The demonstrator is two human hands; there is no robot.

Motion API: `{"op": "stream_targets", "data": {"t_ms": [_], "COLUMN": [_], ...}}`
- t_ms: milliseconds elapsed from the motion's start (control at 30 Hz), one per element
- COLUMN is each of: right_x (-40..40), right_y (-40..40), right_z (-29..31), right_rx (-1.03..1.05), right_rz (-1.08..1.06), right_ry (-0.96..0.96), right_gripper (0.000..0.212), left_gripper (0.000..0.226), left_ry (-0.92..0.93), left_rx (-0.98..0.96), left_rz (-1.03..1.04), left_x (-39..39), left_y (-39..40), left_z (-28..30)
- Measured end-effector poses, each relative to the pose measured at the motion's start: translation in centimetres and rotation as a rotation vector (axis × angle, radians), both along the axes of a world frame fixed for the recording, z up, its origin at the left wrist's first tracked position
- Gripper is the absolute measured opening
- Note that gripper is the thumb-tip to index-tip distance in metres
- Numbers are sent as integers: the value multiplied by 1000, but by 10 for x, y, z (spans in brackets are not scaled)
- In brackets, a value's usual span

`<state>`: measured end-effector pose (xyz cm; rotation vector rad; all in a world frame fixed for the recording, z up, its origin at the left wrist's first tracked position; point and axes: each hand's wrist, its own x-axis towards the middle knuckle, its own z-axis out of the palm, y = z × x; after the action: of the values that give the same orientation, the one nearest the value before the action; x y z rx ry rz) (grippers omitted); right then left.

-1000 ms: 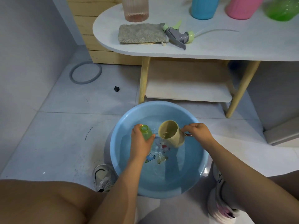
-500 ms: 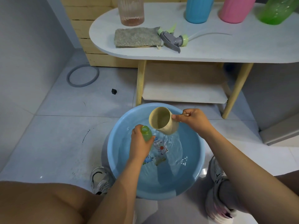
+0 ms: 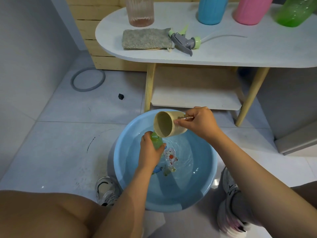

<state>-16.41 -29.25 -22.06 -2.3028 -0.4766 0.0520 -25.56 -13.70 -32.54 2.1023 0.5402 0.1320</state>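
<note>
A basin (image 3: 202, 148) sat on the floor between the person's left shoe (image 3: 105, 189) and right shoe (image 3: 229, 203), in front of a low tabletop (image 3: 223, 54). Over the basin, the left hand (image 3: 149, 153) gripped a bottle (image 3: 156, 140). The right hand (image 3: 197, 122) held a cup (image 3: 167, 125) tipped just above the bottle's mouth. On the tabletop a cloth (image 3: 146, 38) lay left of a spray head (image 3: 184, 42), a tumbler (image 3: 139, 11) behind the cloth and three containers (image 3: 250, 9) in a row to the right. A shelf (image 3: 195, 93) lay beneath; a ring (image 3: 87, 90) and a small block (image 3: 121, 96) lay on the floor to the left.
</note>
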Motion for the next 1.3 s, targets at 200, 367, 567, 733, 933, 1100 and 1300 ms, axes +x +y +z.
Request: {"op": "stream_targets", "data": {"t_ms": [200, 367, 567, 733, 933, 1100, 1300], "right_x": [-1, -1, -1, -1, 0, 1, 2], "right_y": [3, 3, 3, 4, 4, 5, 7], "right_z": [8, 13, 15, 15, 15, 15, 15], "right_rx": [-15, -45, -75, -76, -91, -113, -159], "right_rz": [12, 30, 54, 77, 91, 109, 134], "right_ry": [-80, -116, -156, -185, -229, -268, -329], "right_gripper": [40, 42, 38, 37, 38, 39, 41], "left_gripper": [62, 60, 55, 56, 56, 56, 57], "left_ry": [17, 10, -5, -12, -6, -1, 12], "left_rx": [-11, -19, -17, -24, -27, -16, -11], "left_rz": [10, 22, 24, 24, 24, 22, 19], "left_x": [0, 0, -1, 1, 2, 1, 0], "left_y": [-1, 0, 0, -1, -1, -1, -1], "left_z": [1, 1, 1, 3, 3, 3, 4]}}
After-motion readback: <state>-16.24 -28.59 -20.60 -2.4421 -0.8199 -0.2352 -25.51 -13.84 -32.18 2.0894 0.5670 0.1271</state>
